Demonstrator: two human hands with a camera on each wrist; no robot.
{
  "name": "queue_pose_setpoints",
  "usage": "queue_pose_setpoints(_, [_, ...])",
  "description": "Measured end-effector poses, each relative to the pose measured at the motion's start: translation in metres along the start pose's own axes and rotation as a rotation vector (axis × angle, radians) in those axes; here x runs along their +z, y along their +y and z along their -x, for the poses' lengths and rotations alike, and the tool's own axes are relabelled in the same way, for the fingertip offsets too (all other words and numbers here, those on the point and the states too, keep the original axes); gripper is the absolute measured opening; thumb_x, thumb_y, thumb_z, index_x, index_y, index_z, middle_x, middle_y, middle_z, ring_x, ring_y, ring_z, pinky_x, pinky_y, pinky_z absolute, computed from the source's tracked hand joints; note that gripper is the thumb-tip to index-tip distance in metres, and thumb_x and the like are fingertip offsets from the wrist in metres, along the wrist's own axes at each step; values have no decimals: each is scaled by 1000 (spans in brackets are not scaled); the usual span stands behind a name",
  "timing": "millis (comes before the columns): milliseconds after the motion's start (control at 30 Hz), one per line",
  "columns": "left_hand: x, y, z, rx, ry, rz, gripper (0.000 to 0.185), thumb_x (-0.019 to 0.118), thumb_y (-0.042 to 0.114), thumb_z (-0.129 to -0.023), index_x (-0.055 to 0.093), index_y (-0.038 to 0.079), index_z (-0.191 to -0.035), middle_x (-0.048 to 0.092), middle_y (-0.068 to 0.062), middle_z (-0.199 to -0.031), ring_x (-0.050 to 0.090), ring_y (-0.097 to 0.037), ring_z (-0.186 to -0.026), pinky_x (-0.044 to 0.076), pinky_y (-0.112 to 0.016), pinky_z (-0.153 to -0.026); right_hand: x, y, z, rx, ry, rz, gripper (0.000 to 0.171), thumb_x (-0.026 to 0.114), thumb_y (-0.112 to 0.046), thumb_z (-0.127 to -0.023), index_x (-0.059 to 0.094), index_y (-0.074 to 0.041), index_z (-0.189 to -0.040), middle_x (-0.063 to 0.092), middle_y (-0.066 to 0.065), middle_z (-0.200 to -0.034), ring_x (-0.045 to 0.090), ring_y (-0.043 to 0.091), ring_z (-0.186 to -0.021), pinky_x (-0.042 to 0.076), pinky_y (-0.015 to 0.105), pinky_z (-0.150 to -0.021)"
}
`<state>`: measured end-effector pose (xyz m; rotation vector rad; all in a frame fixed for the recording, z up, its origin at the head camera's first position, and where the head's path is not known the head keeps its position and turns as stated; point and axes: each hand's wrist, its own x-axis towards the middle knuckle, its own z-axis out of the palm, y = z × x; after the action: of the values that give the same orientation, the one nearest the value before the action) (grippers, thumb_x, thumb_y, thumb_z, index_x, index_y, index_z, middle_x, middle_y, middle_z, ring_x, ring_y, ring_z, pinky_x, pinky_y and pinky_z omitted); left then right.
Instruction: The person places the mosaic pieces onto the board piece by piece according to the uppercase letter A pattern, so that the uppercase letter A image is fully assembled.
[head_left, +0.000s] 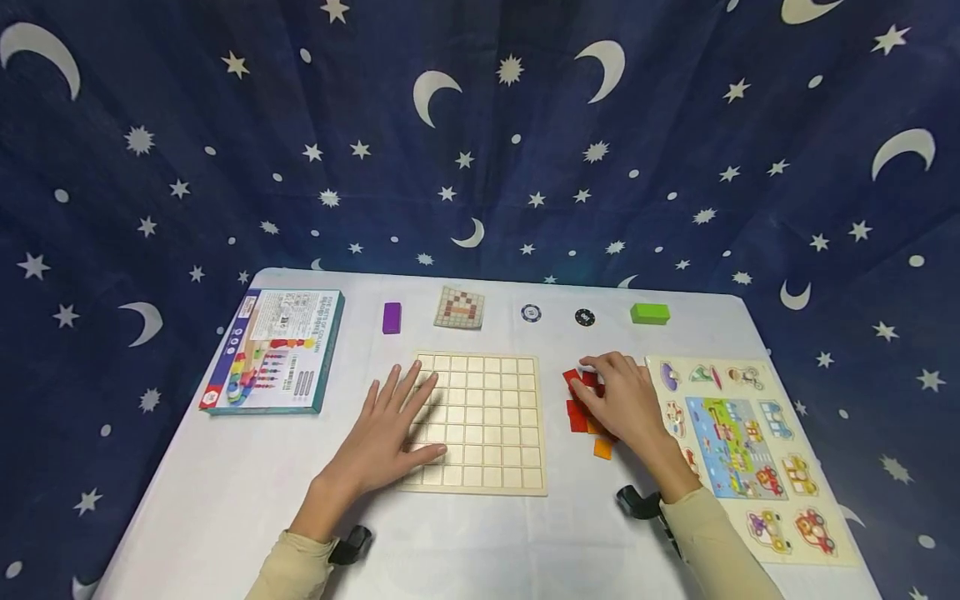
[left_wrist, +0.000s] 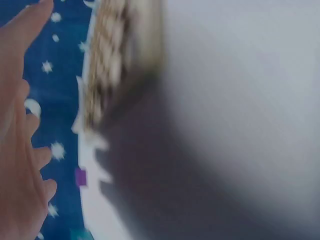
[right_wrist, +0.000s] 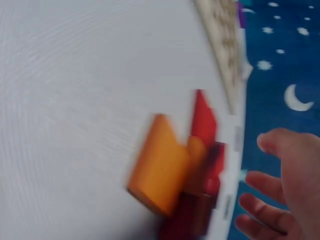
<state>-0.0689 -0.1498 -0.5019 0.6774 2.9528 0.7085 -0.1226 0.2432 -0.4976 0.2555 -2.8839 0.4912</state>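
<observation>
Hands, two, working at a white table (head_left: 225,492). Left hand (head_left: 390,429) is lying flat with fingers straight and spread, palm down on the near-left corner of the grid board (head_left: 487,417); it is gripping nothing, and is probably pressing the board to keep it from sliding. Right hand (head_left: 622,400) is hovering over the tiles (head_left: 581,412), a loose heap of red and orange pieces lying just right of the board; its fingers are bending down onto the heap, seemingly sorting for one piece, but whether they are pinching any tile I cannot tell, the head view hiding the fingertips and the right wrist view being blurred, showing only fingers loosely spread beside the heap. One orange tile (head_left: 602,448) is sitting at the near edge of the heap, under the right wrist. Beyond the left hand: purple block (head_left: 392,317) and pattern card (head_left: 459,307), the card likely serving as a model. Beyond the right hand: two chips (head_left: 531,313) and green block (head_left: 649,313). Right of the right hand, touching its forearm: vehicle puzzle (head_left: 738,450). Far left of the left hand: box (head_left: 273,350), lying flat. Board cells are all showing bare.
</observation>
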Motion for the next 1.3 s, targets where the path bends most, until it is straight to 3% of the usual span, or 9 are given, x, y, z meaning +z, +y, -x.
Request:
queue_pose_setpoints(233, [4, -26, 15, -48, -45, 60, 77, 70, 41, -101, 39, 13, -166, 38, -5, -174, 30, -37, -164, 19, -65, -133, 20, 0, -9, 46, -35, 116, 41, 80, -41, -92, 79, -7, -115, 73, 16, -108, 62, 35, -100, 44, 45, -81])
queue_pose_setpoints(467, [6, -31, 18, -51, -72, 61, 68, 68, 33, -104, 43, 11, -164, 39, -6, -174, 31, -36, -164, 22, -65, -133, 23, -6, -16, 39, -66, 119, 35, 82, -32, -90, 81, -8, -116, 78, 14, -108, 65, 33, -97, 46, 44, -81])
queue_pose_setpoints(700, [7, -32, 20, -55, -64, 62, 69, 70, 34, -103, 44, 12, -164, 40, -5, -173, 32, -37, -164, 22, -68, -132, 29, -22, -24, -42, -62, -17, 30, 79, -25, -92, 79, -13, -120, 74, 10, -111, 62, 29, -98, 42, 40, -81])
queue_pose_setpoints(933, [7, -34, 23, -58, -51, 64, 69, 70, 33, -103, 44, 11, -163, 41, -7, -172, 33, -39, -163, 23, -69, -130, 47, -65, -41, -141, -114, -187, 30, 78, -25, -96, 78, -15, -125, 71, 5, -114, 62, 24, -104, 46, 39, -86])
queue_pose_setpoints(1100, [8, -35, 22, -58, -51, 77, 70, 71, 33, -103, 44, 12, -163, 41, -7, -172, 33, -39, -163, 23, -69, -130, 62, -93, -56, -193, -165, -217, 31, 77, -26, -98, 78, -17, -128, 71, 4, -118, 62, 24, -109, 49, 42, -91])
queue_pose_setpoints(1300, [8, -34, 20, -47, -45, 74, 70, 70, 34, -103, 43, 12, -164, 40, -5, -173, 32, -38, -163, 23, -68, -131, 74, -108, -66, -209, -232, -213, 32, 74, -26, -101, 76, -18, -131, 70, 4, -121, 61, 24, -112, 50, 42, -95])
